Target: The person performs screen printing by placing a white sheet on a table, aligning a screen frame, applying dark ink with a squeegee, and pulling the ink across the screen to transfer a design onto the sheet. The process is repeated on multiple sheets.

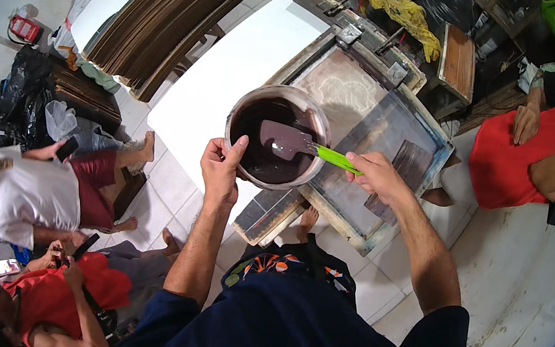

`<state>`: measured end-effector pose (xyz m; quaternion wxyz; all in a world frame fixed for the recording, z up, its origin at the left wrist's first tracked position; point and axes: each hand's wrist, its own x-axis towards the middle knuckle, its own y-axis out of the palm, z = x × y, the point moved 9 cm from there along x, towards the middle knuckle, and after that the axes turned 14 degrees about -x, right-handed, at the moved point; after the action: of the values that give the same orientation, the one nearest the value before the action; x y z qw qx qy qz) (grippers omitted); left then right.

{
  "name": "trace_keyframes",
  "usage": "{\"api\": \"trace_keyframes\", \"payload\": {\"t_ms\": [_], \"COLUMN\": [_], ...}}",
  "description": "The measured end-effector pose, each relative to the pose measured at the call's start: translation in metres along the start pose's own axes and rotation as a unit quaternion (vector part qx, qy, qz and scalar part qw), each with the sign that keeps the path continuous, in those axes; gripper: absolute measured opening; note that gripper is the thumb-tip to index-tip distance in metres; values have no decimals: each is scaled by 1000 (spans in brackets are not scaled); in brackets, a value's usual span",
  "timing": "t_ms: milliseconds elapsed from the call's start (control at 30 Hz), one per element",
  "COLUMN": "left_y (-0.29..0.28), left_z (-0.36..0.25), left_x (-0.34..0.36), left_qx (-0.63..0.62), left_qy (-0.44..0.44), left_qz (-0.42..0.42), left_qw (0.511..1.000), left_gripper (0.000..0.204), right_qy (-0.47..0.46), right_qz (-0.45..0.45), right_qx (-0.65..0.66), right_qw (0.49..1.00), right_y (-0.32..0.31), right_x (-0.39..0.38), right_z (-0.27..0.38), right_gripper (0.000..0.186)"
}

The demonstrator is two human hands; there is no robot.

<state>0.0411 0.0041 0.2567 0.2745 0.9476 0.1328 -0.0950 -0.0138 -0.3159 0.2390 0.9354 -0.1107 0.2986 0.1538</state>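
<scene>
My left hand [223, 169] grips the near left rim of a round tub [324, 129], its thumb over the edge. Dark purple-brown ink or paint [257, 165] coats the inside of the tub. In my right hand [378, 176] is the bright green handle of a spatula [284, 140], whose wide blade is smeared with the same dark stuff and lies over the tub's opening. Whether the blade touches the liquid, I cannot tell. Beneath and beyond the tub is a framed printing screen [346, 87] with a pale patterned area and dark stains.
A large white sheet [222, 84] lies left of the screen. Tall stacked boards [165, 12] stand at the far left. A yellow cloth [403, 10] hangs behind the screen. Two people sit at the lower left; another person in red [536, 149] is at the right.
</scene>
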Motion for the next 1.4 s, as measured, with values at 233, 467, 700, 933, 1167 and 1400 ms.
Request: {"api": "trace_keyframes", "payload": {"t_ms": [233,467,700,933,1167,1400], "left_y": [-14,-25,-39,-39,-40,-42], "left_z": [-13,-46,-62,-73,-73,-68], "left_x": [24,47,61,60,60,59], "left_qx": [-4,9,-35,-26,-22,-16], "left_qy": [-6,24,26,33,29,34], "left_qz": [5,-33,-37,-34,-36,-48], "left_qw": [1000,999,998,999,999,998], "left_gripper": [25,26,22,21,21,21], "right_qy": [-16,-47,-42,-84,-155,-171], "right_qz": [-19,-62,-162,-255,-342,-369], "right_qx": [40,73,-21,-199,-370,-401], "right_qw": [999,994,986,942,850,821], "right_y": [-19,-52,-69,6,54,52], "right_x": [-2,-14,20,86,62,15], "right_z": [17,38,-16,-51,-57,-102], "right_gripper": [51,51,51,48,24,22]}}
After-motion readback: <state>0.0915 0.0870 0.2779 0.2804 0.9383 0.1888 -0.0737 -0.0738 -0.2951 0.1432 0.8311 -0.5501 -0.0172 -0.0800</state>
